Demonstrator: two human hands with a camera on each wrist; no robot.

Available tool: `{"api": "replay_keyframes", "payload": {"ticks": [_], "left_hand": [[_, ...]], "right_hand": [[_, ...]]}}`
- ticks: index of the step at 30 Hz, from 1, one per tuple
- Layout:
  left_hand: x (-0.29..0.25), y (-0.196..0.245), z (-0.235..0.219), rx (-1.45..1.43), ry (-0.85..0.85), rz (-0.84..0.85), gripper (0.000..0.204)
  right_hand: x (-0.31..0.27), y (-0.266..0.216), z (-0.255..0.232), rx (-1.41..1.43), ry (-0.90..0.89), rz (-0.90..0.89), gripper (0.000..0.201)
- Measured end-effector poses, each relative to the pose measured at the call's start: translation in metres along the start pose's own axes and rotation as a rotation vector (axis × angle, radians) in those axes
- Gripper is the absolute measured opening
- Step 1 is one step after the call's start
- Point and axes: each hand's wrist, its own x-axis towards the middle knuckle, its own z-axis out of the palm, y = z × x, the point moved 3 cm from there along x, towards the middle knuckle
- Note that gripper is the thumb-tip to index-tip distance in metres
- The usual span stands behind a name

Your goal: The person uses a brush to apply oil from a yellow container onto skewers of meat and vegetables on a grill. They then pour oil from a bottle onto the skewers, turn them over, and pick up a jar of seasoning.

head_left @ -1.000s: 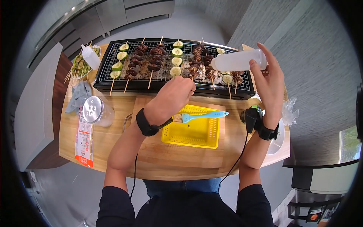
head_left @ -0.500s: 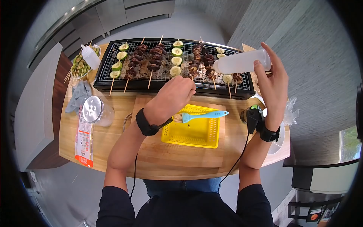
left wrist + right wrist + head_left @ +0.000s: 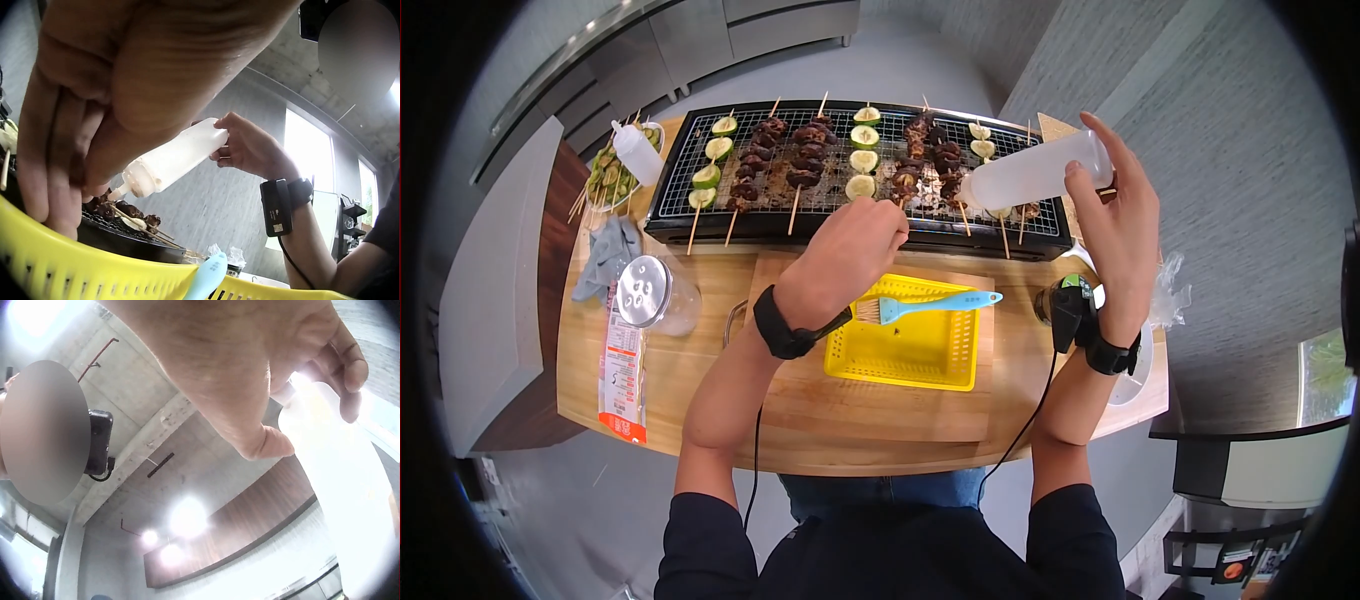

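Note:
My left hand [image 3: 850, 250] is at the grill's front edge, its curled fingers pinching the near end of a meat skewer [image 3: 914, 150]; the fingertips are partly hidden. On the right, my right hand [image 3: 1122, 225] grips the base end of a translucent squeeze bottle [image 3: 1035, 174] between thumb and fingers. The bottle lies tilted over the grill [image 3: 750, 232], nozzle end lower and to the left. In the left wrist view the bottle's nozzle [image 3: 119, 192] points down at the meat. The right wrist view shows the thumb against the bottle [image 3: 340, 487].
A yellow basket [image 3: 900, 376] with a blue brush [image 3: 940, 304] across it stands before the grill. To the left are a jar [image 3: 672, 300], a grey cloth [image 3: 608, 255], a packet [image 3: 622, 375], another bottle [image 3: 638, 155] and a plate of skewers [image 3: 608, 178]. Plastic wrap [image 3: 1168, 292] lies right.
The bottle has swung to a steeper tilt, its base raised, and the right hand has shifted slightly right since the first frame. The pinched skewer's far end has moved a little left.

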Motion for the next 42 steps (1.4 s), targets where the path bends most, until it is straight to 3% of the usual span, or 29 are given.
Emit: {"api": "replay_keyframes", "payload": {"ticks": [2,8,10,16,27,29,32,42], "left_hand": [[-0.001,-0.001,0.000,-0.051,-0.041,-0.099,0.019],[-0.001,0.002,-0.003,-0.061,-0.058,-0.149,0.019],[-0.002,0.000,-0.002,-0.061,-0.049,-0.141,0.019],[-0.002,-0.001,-0.001,-0.080,-0.039,-0.115,0.019],[-0.002,0.005,-0.006,-0.024,-0.024,-0.004,0.023],[0.000,0.003,-0.004,-0.110,-0.106,-0.111,0.022],[0.003,0.007,-0.007,-0.080,-0.162,-0.122,0.022],[-0.001,0.001,0.003,-0.051,-0.133,-0.084,0.022]], "right_hand": [[0.000,0.000,0.000,0.018,0.003,-0.006,0.046],[-0.002,-0.005,0.009,0.208,-0.032,-0.011,0.044],[-0.003,-0.007,0.014,0.224,-0.049,-0.097,0.045],[-0.004,-0.008,0.020,0.208,-0.125,-0.077,0.045],[-0.004,-0.010,0.016,0.185,-0.094,-0.050,0.046],[-0.004,-0.009,0.013,0.186,-0.078,-0.045,0.046],[-0.004,-0.011,0.012,0.227,-0.043,-0.044,0.045],[-0.003,-0.008,0.011,0.251,-0.034,-0.056,0.046]]}}
